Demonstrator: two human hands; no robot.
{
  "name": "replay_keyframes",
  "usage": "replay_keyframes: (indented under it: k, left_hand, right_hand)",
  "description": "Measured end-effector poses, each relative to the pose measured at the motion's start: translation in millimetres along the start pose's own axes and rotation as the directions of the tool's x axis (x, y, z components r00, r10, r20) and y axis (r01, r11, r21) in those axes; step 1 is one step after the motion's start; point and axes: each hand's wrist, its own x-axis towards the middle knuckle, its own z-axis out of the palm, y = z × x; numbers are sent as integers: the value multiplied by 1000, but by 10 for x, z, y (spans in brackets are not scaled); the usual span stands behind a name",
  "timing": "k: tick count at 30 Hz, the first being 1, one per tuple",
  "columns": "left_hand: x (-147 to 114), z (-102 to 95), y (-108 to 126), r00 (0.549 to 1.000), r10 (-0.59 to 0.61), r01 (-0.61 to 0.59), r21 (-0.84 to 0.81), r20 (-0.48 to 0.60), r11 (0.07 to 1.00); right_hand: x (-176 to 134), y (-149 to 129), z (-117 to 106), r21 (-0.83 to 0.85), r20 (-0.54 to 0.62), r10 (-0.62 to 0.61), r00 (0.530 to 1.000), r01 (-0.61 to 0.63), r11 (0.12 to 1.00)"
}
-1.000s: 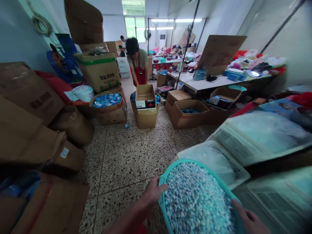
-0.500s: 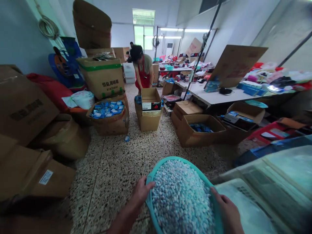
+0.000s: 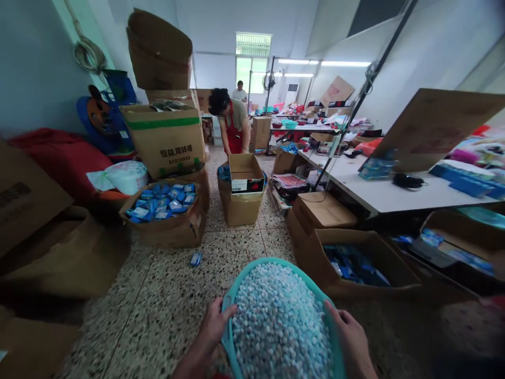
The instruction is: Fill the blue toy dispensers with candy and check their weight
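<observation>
A turquoise plastic basin (image 3: 228, 316) is held between my hands at the bottom of the view. Small rounded whitish-blue pieces (image 3: 280, 321) heap up inside it; their exact kind I cannot make out. My left hand (image 3: 215, 322) is closed on the basin's left handle, thumb over the rim. On the opposite side my right hand (image 3: 347, 334) grips the rim, its thumb along the top edge. The lower end of the basin is cut off by the frame.
A carton of blue packets (image 3: 163, 202) stands ahead left, with one loose packet (image 3: 195, 259) on the floor. Straight ahead, a person in a red apron (image 3: 234, 123) bends over a carton (image 3: 241, 208). Right are an open box (image 3: 355, 263) and a white table (image 3: 355, 181).
The view has moved forward, and the cartons and table look nearer. Both hands keep hold of the basin, which sits slightly further left. A person in white now shows at the back.
</observation>
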Motion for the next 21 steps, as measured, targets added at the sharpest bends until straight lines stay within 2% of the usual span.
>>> replay_keyframes:
  k: [8, 15, 21]
  left_hand:
    - [2189, 615, 1234, 998, 15, -15, 4, 55, 1000]
    - [4004, 1242, 2267, 1000, 11, -11, 9, -6, 1000]
    - [5369, 1786, 3240, 999, -17, 14, -51, -50, 999]
  right_hand:
    - [2065, -1118, 591, 27, -30, 55, 998, -55, 998]
    - [4143, -2029, 1092, 138, -26, -20, 999, 23, 990]
    - [5928, -2994, 1501, 165, 12, -77, 997, 74, 983]
